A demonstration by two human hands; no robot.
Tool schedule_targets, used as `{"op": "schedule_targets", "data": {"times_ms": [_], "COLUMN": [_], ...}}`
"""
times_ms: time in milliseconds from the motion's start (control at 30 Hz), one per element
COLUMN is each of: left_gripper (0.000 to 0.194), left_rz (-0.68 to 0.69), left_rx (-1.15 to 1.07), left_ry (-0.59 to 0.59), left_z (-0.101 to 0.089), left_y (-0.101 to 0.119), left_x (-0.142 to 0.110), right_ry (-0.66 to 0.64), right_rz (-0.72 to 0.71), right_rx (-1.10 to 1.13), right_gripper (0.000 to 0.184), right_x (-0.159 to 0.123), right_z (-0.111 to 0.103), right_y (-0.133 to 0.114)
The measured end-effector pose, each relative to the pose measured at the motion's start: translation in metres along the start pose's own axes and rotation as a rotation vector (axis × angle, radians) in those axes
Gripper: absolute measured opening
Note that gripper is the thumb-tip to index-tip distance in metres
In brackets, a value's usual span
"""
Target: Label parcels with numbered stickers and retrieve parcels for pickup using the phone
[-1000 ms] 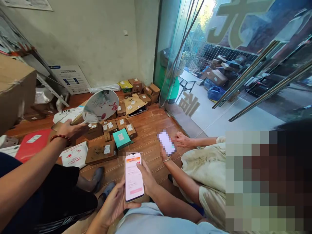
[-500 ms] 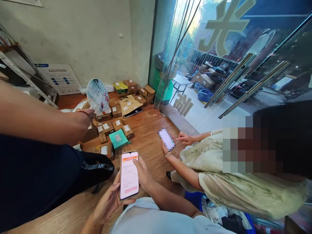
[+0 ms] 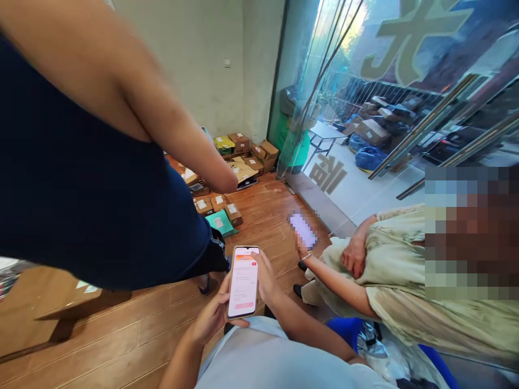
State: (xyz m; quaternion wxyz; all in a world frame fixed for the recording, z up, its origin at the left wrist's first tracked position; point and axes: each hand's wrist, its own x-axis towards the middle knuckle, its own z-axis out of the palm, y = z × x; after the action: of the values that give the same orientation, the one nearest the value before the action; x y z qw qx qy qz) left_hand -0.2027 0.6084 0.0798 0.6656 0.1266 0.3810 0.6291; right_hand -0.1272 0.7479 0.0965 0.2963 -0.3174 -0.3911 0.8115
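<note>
A lit smartphone [image 3: 244, 286] is held upright in front of my light-coloured shirt, its screen showing a mostly white page with an orange band near the top and a pink bar near the bottom. My left hand [image 3: 213, 313] wraps around its left side and lower edge. Along the right edge sits my right hand [image 3: 265, 275], the thumb over the top of the screen and the other fingers mostly hidden. The small text is too blurred to read.
A person in a dark top [image 3: 101, 200] stands close on the left. Another person, at right, holds a phone [image 3: 303, 229]. Parcels lie on the wooden floor, including a green package [image 3: 221, 221]. A large carton [image 3: 52, 297] is at lower left, a blue bin [image 3: 344, 329] at lower right, glass doors [image 3: 381, 108] behind.
The view has shifted, so the phone and my hands appear further right. The dark-topped person now covers more parcels. The person at right has lowered one hand from their phone.
</note>
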Motion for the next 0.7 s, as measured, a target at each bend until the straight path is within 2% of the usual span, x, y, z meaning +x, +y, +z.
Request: {"op": "schedule_targets", "data": {"times_ms": [133, 300, 400, 567, 700], "left_gripper": [0.082, 0.082, 0.08, 0.08, 0.081], "left_rz": [0.048, 0.069, 0.068, 0.075, 0.076], "left_rx": [-0.026, -0.102, -0.135, -0.146, -0.145], "left_ry": [-0.107, -0.17, -0.182, -0.168, -0.155], "left_z": [-0.008, -0.014, -0.014, -0.015, -0.019], "left_y": [-0.004, -0.005, -0.005, -0.004, -0.005], "left_x": [-0.003, -0.01, -0.013, -0.014, -0.013], "right_ry": [-0.044, -0.146, -0.188, -0.197, -0.209], "right_rz": [0.012, -0.059, -0.095, -0.105, -0.101], "right_rx": [-0.003, -0.104, -0.153, -0.211, -0.175], "right_gripper": [0.018, 0.017, 0.023, 0.023, 0.027], "right_x": [-0.003, -0.008, -0.008, -0.008, -0.006], "right_z": [0.002, 0.0, -0.001, 0.002, 0.004], "right_y": [0.003, 0.009, 0.009, 0.008, 0.012]}}
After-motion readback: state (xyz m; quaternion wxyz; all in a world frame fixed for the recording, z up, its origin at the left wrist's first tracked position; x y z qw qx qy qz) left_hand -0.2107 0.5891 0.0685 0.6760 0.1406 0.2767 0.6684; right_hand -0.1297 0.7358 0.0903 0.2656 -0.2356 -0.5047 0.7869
